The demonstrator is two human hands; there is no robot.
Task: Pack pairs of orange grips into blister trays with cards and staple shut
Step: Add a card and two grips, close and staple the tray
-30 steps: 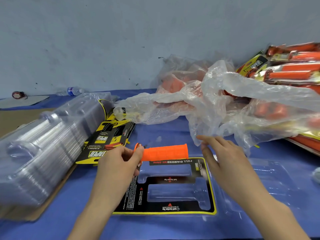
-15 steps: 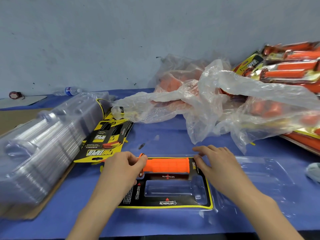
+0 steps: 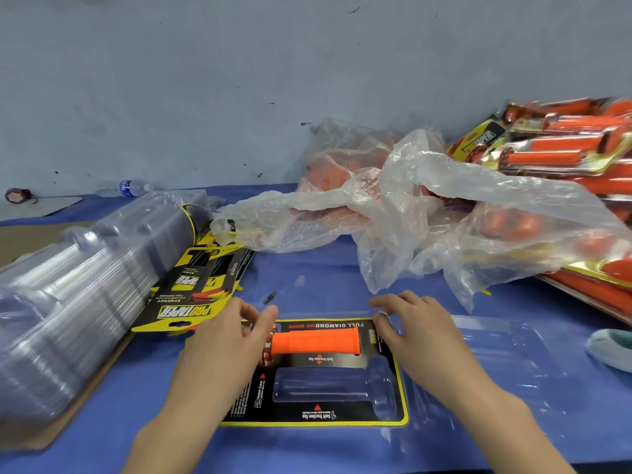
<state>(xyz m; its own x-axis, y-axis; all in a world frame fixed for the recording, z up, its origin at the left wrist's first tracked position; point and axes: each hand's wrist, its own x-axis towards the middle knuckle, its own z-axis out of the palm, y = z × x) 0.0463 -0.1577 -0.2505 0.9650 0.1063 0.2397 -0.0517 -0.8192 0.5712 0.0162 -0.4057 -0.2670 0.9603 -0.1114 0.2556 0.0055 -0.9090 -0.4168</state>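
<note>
Left hand point(image 3: 219, 350): palm down, fingers loosely bent, holding nothing, over the grip's left end.
Orange grip point(image 3: 316, 341): textured cylinder, seated in the far pocket of the clear blister tray point(image 3: 496, 354), over the glossy black-yellow card point(image 3: 318, 413).
Right hand point(image 3: 420, 330): palm down, fingers relaxed, empty, tips just right of the grip.

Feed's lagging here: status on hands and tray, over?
Left hand at orange grip, hold unclear. Right hand open, fingertips on blister tray. One grip in far pocket, near pocket empty. Nothing blocking.
</note>
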